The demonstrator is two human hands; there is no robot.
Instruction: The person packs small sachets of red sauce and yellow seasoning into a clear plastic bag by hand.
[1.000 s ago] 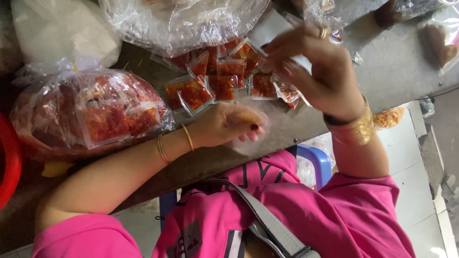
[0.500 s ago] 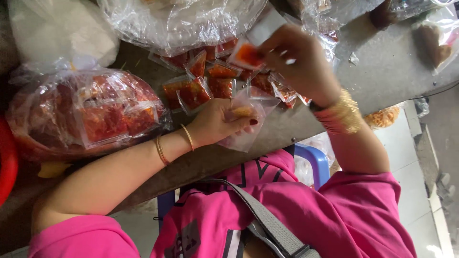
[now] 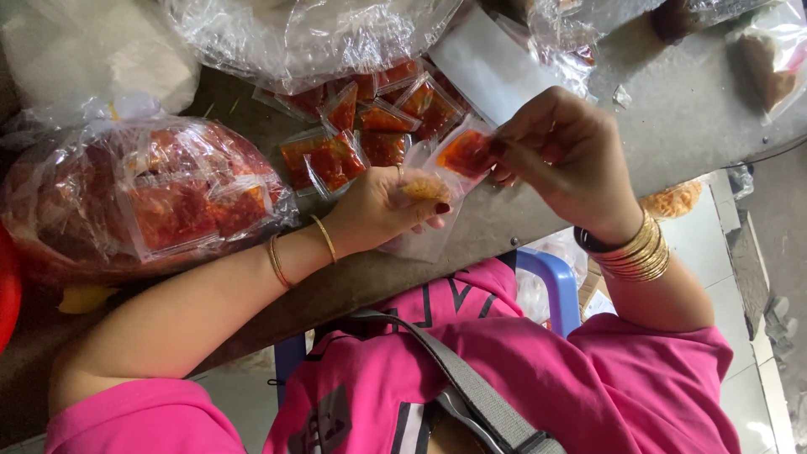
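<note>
My left hand (image 3: 382,206) is closed on a small clear plastic bag (image 3: 420,240) with a yellowish crumbly lump pinched at its mouth, just above the grey table's near edge (image 3: 689,118). My right hand (image 3: 563,155) pinches a small sachet of red sauce (image 3: 465,153) at the bag's opening, touching it. Behind both hands lies a loose pile of the same red sachets (image 3: 361,126). Gold bangles sit on both wrists.
A big clear bag stuffed with red sachets (image 3: 143,197) lies at the left. A large crumpled clear bag (image 3: 311,34) and a white bag (image 3: 84,50) are at the back. More bagged food (image 3: 769,59) sits far right. A blue stool (image 3: 548,286) is under the table.
My right hand lifted a red sachet from the pile and brought it down and left to the mouth of the clear bag. My left hand stayed in place holding the bag.
</note>
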